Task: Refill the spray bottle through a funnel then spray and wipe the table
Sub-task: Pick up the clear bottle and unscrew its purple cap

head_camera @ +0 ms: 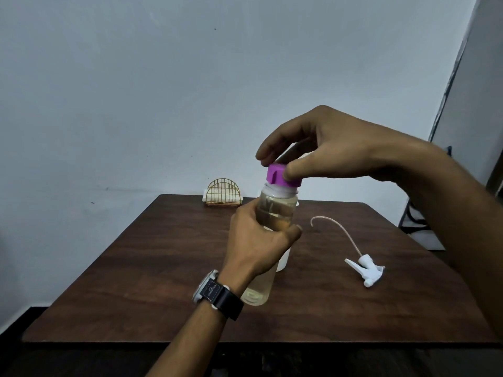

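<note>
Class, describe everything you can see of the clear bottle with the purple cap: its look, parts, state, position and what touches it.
The bottle is clear, plastic-looking and tall, holding pale yellowish liquid. A purple cap sits on its white threaded neck, slightly tilted. The bottle is held above the wooden table, leaning a little. The left hand wraps its middle; the right hand pinches the cap from above with thumb and fingers. Whether the cap is being loosened or tightened cannot be told.

Purple cap [283, 176], clear bottle [275, 213] w/ yellowish liquid, white sprayer [367, 270], dark wood-grain table [136, 268].
</note>
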### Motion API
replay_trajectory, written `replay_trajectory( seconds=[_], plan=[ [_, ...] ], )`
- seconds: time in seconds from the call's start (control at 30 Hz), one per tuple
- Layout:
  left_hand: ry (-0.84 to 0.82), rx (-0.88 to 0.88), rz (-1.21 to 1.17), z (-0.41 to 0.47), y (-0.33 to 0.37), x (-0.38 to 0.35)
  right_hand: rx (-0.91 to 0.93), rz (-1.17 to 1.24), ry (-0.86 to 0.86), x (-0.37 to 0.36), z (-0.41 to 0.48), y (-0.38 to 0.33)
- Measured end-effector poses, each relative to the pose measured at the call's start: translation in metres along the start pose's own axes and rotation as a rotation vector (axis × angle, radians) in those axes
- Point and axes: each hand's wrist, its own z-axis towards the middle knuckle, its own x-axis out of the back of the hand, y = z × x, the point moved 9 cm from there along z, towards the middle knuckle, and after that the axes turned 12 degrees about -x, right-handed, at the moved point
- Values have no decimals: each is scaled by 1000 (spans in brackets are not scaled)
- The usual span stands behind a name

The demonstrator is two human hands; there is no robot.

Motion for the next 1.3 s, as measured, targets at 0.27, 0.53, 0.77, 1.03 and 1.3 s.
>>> replay_trajectory(
  seconds=[0.27, 0.53, 0.77, 1.03, 1.3],
  plan=[
    [10, 22, -29, 0, -2, -1, -88, -118, 186, 12, 4, 2],
    [20, 28, -24, -3, -3, 1, -38, -23, 11, 1, -2, -1],
    [27, 25, -23, -1, -2, 4, -71, -104, 115, 6, 2, -1],
    [25, 32, -10, -3, -4, 4, 10, 48, -57, -3, -3, -7],
    [20, 6, 4, -1, 0, 5, -55, -129, 71, 2, 5, 0]
  ],
)
